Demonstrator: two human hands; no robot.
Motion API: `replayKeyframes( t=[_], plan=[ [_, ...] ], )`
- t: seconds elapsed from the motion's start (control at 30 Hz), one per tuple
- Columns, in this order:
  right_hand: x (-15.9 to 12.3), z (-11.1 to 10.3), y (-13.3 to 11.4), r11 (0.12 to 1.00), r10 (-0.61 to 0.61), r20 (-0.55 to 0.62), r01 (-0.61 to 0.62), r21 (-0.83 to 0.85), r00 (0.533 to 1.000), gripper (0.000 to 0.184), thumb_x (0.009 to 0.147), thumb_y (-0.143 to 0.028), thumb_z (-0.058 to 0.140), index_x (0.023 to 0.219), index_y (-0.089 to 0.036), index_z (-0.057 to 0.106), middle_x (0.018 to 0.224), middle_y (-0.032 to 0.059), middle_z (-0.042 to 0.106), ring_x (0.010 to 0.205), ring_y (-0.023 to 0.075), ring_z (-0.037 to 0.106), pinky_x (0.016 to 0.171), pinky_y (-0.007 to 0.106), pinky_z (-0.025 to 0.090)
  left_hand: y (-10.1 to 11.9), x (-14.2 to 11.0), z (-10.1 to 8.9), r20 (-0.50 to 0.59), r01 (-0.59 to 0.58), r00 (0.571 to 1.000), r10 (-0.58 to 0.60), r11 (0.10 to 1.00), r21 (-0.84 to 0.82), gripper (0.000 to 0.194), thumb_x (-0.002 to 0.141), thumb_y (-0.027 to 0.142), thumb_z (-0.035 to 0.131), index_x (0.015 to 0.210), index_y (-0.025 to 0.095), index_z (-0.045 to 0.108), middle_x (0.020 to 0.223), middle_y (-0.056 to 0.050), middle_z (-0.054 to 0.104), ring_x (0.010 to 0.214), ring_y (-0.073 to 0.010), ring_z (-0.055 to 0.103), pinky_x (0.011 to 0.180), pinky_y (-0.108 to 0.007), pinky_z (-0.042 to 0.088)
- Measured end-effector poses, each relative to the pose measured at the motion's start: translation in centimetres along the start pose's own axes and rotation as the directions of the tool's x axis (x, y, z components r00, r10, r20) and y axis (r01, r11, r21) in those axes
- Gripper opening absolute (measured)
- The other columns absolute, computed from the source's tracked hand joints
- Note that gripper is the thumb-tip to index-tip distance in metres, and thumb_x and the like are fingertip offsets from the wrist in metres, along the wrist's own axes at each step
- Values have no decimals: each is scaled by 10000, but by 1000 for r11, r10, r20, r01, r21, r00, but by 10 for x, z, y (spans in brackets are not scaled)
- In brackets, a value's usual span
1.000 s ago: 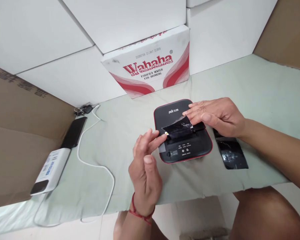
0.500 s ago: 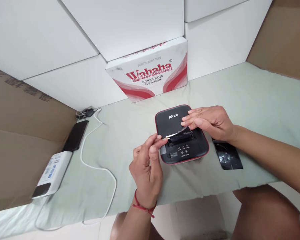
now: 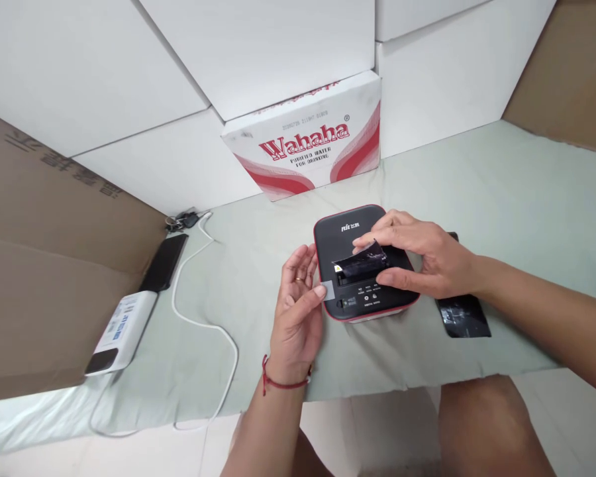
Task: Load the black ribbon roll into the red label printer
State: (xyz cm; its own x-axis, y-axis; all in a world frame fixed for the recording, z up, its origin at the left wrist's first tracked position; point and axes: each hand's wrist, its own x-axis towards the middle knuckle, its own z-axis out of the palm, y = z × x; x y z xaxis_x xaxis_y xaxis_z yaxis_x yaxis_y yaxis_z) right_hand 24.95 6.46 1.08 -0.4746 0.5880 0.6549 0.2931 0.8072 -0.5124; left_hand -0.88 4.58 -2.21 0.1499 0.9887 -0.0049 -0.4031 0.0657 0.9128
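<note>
A small black printer-like device (image 3: 355, 233) with a red rim lies on the cloth-covered surface. Out of its slot curls a strip of black film (image 3: 362, 262) with a small yellow mark at its left corner. My left hand (image 3: 298, 308) holds the device's left edge, its thumb on a pale grey tab (image 3: 330, 290) and its fingers along the side. Over the right part, my right hand (image 3: 417, 255) has thumb and fingertips apart, the fingers behind the film and the thumb in front. Another glossy black film piece (image 3: 463, 318) lies partly under my right forearm.
Behind the device stands a white and red water carton (image 3: 308, 142) against white boxes (image 3: 442, 93). On the left are a white power bank (image 3: 124, 334), a black phone-like slab (image 3: 165, 262), keys (image 3: 181, 220) and a white cable (image 3: 176, 298). Cardboard (image 3: 54, 278) borders that side.
My left hand has left the film's corner and moved to the device's left edge and grey tab. My right thumb has come forward, away from the fingers. The film stands up more again.
</note>
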Motion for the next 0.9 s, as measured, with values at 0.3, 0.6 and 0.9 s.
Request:
replayKeyframes(
  t=[0.3, 0.6, 0.9],
  plan=[
    [4, 7, -19, 961, -185, -32, 174, -216, 982, 120, 959, -150, 693, 1055, -217, 719, 1031, 80, 782, 912, 224, 602, 865, 423, 518, 7, 3, 4, 71, 158, 985, -154, 986, -45, 993, 748, 165, 833, 1603, 440, 409, 1736, -12, 421, 1673, -247, 298, 1374, -434, 279],
    [14, -1, -32, 832, -209, 135, 248, -496, 969, 186, 987, -100, 562, 1028, -217, 700, 922, 43, 775, 731, 201, 542, 646, 390, 395, 8, 4, 7, 14, 197, 980, -196, 979, -56, 995, 688, 148, 816, 1568, 456, 471, 1654, -16, 512, 1572, -232, 464, 1192, -346, 511],
    [64, -13, -59, 874, 63, -232, -166, -458, 971, 171, 1033, -261, 657, 935, -275, 797, 736, -11, 728, 676, 191, 675, 638, 358, 487, -3, -3, 6, -46, 109, 993, -112, 992, -58, 627, 728, 298, 928, 1299, 291, 671, 1550, -81, 620, 1524, -268, 518, 1258, -405, 424]
  ],
)
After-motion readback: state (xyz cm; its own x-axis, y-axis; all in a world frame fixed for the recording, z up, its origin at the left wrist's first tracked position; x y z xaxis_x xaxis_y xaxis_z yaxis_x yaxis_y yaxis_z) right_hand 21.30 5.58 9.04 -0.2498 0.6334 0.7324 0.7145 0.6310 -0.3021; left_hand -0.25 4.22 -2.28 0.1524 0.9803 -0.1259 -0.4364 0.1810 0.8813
